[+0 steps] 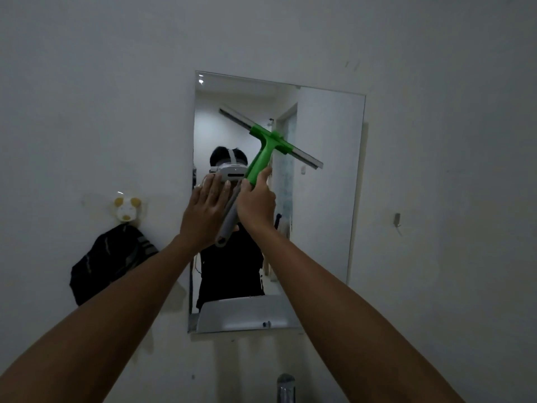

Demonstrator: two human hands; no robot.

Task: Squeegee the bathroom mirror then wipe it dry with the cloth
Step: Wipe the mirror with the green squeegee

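Both bare arms reach up and forward, converging toward each other. The right hand (255, 205) is closed in a fist around a handle, thumb up along it, wrist bent slightly inward. The left hand (207, 207) is just beside it, flat and open, fingers together and pointing up, back toward the camera.

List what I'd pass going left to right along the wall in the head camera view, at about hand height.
Dark cloth hanging under the animal-shaped hook → left hand, open flat → right hand gripping the green squeegee → mirror, right part → small metal hook.
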